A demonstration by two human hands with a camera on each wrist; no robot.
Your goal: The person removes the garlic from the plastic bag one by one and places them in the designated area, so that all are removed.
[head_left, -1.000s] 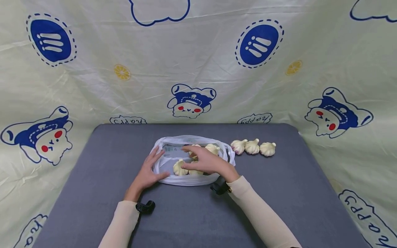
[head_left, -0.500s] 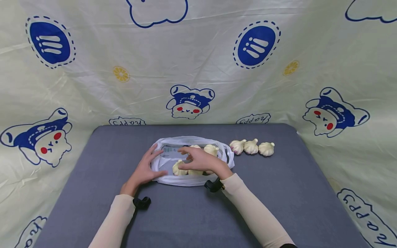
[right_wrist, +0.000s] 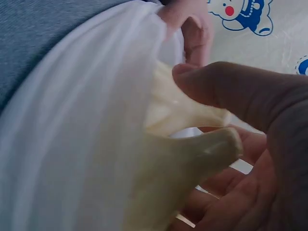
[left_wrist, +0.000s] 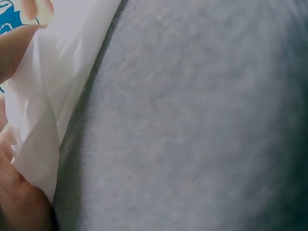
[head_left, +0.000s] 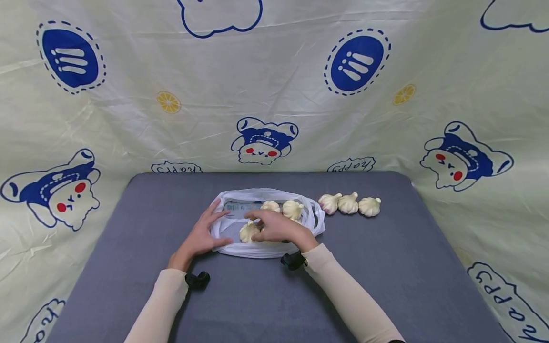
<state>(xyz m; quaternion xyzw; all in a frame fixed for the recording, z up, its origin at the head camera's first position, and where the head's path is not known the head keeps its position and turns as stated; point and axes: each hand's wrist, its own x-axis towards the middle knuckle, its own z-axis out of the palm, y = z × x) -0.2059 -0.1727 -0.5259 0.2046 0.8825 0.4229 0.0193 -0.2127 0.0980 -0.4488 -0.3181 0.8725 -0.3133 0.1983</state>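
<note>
Currently, right hand (head_left: 280,227) at a garlic bulb (head_left: 247,232) in a white bag (head_left: 257,193)

Head view: the bag lies mouth upward just below the center of the frame, on a gray surface (head_left: 257,300). At its left end is the left hand (head_left: 202,236), fingers spread wide, thumb at the near rim and the others at the far rim. The right hand reaches in from the lower right, thumb and forefinger bent beside the garlic bulb; whether they grip it cannot be told. Two more bulbs (head_left: 292,209) sit at the bag's far side, right of center, and print with a barcode (head_left: 231,207) shows toward its upper left. To the right of the bag, three loose bulbs (head_left: 348,204) stand in a row. Patterned cloth (head_left: 274,71) fills the top and both sides of the frame.

Left wrist view: white plastic runs down the left edge, the left thumb over it at upper left and more of the hand at lower left. Blurred gray surface takes up the rest.

Right wrist view: the bag's wall covers the left part. At center, a pale bulb (right_wrist: 168,108) and a shaded bulb (right_wrist: 163,173) point their stems right. The right thumb touches the pale one; the other fingers lie partly hidden behind the stems.
</note>
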